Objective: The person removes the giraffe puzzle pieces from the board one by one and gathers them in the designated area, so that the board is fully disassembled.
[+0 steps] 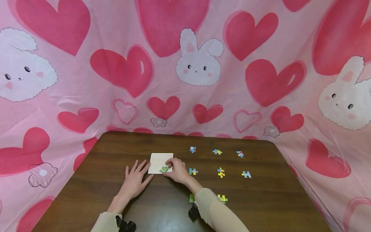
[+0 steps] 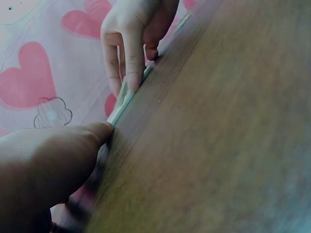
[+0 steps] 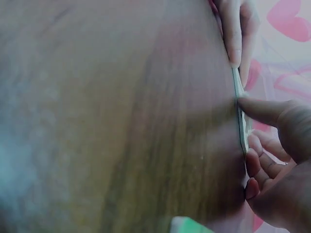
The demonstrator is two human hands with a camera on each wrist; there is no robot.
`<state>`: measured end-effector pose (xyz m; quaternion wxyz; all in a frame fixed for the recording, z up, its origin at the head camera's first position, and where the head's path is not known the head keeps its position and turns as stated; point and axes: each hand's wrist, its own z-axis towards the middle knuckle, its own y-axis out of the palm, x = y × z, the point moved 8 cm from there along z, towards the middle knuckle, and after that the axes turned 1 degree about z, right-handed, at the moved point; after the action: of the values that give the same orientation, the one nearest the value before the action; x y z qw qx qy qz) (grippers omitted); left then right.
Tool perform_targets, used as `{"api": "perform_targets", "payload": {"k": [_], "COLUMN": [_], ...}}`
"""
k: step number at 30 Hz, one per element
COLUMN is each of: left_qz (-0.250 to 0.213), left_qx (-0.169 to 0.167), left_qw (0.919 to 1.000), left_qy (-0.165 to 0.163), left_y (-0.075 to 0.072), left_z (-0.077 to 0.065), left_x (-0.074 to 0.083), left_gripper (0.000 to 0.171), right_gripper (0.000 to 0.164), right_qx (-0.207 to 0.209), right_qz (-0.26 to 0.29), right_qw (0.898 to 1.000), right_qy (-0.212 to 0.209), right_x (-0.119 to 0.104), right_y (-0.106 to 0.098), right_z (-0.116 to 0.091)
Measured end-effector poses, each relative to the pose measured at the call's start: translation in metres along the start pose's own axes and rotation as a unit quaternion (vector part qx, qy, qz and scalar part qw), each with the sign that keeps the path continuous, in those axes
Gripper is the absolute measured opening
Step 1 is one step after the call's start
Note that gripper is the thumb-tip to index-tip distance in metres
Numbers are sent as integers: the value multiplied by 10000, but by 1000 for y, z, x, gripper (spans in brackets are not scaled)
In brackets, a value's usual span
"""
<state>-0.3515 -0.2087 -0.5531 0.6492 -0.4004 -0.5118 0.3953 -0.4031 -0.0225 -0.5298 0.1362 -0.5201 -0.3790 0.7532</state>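
Note:
A square white puzzle tray (image 1: 157,159) lies flat on the brown table. My left hand (image 1: 134,181) spreads its straight fingers at the tray's left side, fingertips touching its edge. Over the tray's lower right corner, my right hand (image 1: 178,171) has its thumb and curled fingers about a green jigsaw piece (image 1: 163,169), which it seems to pinch. In the left wrist view, the left thumb (image 2: 82,145) meets the near end of the tray's thin edge (image 2: 127,99). The right wrist view has the right thumb (image 3: 265,110) against that edge; the piece is hidden there.
To the right, several loose jigsaw pieces lie in spaced rows, including a blue one (image 1: 193,149), a yellow one (image 1: 221,173) and a green one (image 1: 192,198) partly behind the right sleeve (image 1: 214,206). A pink curtain (image 1: 203,96) hangs behind the table (image 1: 162,206).

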Motion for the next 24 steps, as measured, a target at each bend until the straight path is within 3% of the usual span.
{"api": "perform_targets", "payload": {"k": [4,13,19,24], "left_qz": [-13,-62,-69,-40], "left_qx": [5,151,168,78], "left_qw": [10000,9998,9998,10000], "left_qy": [7,84,82,34], "left_y": [0,-4,-5,-4], "left_z": [0,-2,-2,-1], "left_x": [1,5,5,4], "left_gripper": [64,63,63,64], "right_gripper": [47,39,35,38], "right_qx": [15,386,214,284], "right_qz": [-260,-817,-414,83], "right_qw": [9996,9958,9989,9988], "right_qy": [146,148,66,-387], "right_x": [1,-3,-2,5], "right_y": [1,0,-1,-8], "right_z": [0,-1,-1,2]}}
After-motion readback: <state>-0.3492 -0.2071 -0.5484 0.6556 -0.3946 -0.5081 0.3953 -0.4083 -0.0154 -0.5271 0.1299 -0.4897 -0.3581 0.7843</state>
